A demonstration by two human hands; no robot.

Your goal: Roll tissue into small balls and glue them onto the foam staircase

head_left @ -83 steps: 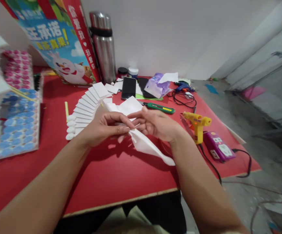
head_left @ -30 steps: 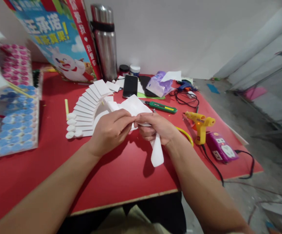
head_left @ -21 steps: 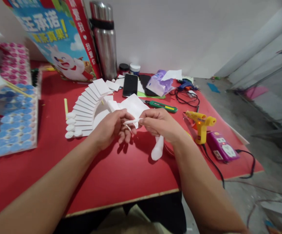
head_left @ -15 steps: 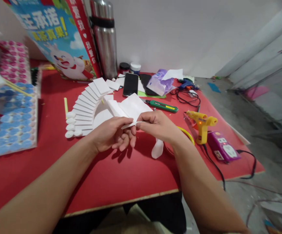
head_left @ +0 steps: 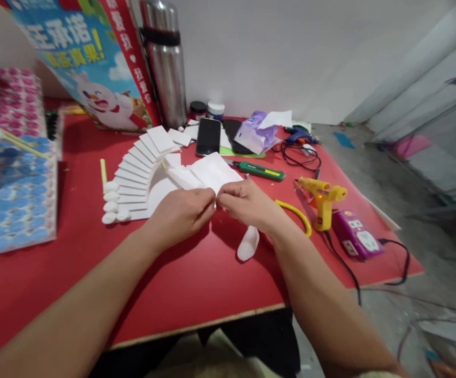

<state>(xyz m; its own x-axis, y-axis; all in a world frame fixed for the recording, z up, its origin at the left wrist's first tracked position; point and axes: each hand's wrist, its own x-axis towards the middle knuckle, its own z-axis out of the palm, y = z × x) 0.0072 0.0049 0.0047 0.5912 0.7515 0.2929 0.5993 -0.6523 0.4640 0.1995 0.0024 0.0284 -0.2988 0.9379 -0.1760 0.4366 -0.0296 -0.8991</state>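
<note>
My left hand [head_left: 182, 214] and my right hand [head_left: 245, 203] meet fingertip to fingertip over the red table [head_left: 172, 278]. Both pinch the same white foam strip [head_left: 248, 243], whose rounded end hangs down below my right hand. Just behind my hands lie loose white foam sheets [head_left: 208, 172]. To their left a fan of white foam strips [head_left: 133, 176] with rounded ends is spread on the table.
A yellow glue gun [head_left: 322, 198] stands at right beside a purple power strip [head_left: 356, 233]. A green utility knife [head_left: 260, 170], a phone [head_left: 208, 135], a steel flask [head_left: 165, 63], a colourful poster [head_left: 89, 63] and a blue-and-pink foam model [head_left: 11, 173] surround the work spot.
My hands turned the white strip from flat and spread to a narrow pinch, and came closer together. The strip's rounded end now hangs lower under my right hand.
</note>
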